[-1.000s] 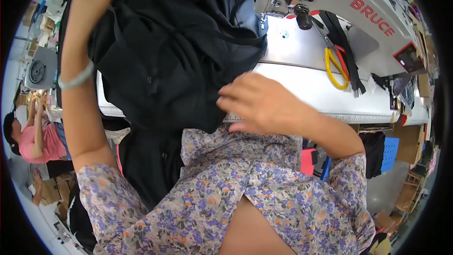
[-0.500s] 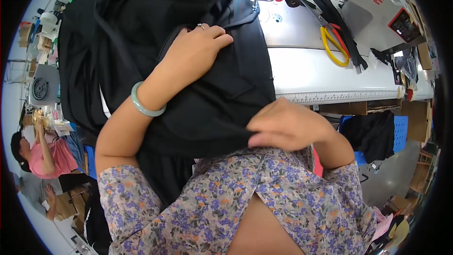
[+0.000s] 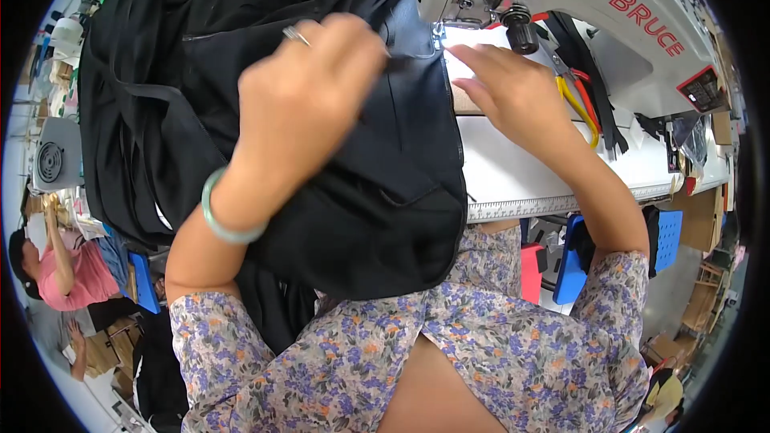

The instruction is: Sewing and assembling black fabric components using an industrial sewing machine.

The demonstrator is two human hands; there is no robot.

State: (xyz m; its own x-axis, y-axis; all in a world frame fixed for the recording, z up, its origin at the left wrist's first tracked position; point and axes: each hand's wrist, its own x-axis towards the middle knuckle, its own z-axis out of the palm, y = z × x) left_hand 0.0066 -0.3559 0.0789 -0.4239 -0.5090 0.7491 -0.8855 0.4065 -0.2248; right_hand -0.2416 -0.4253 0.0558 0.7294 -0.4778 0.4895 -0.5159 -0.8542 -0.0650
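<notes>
A large black garment (image 3: 377, 232) lies spread over the sewing table and down onto my lap. Its right edge runs up to the needle area of a white sewing machine (image 3: 642, 16). Above the cloth, my left hand (image 3: 309, 88) is blurred by motion, its fingers curled. A dark smear shows by its fingertips, and I cannot make out what it is. Right of the presser foot (image 3: 439, 36), my right hand (image 3: 517, 88) hovers with thumb and forefinger apart, holding nothing visible. Its fingertips come close to the cloth edge.
Yellow-and-red-handled scissors (image 3: 579, 108) and a black strip (image 3: 593, 72) lie under the machine arm. A ruler strip (image 3: 553, 202) runs along the table's front edge. Blue plastic stools (image 3: 571, 261) stand below right. At far left sits a person in pink (image 3: 76, 273).
My right hand has gone from the cloth's lower right edge up beside the presser foot. My left hand has lifted off the cloth. The garment's lower edge now hangs lower, and the view has shifted.
</notes>
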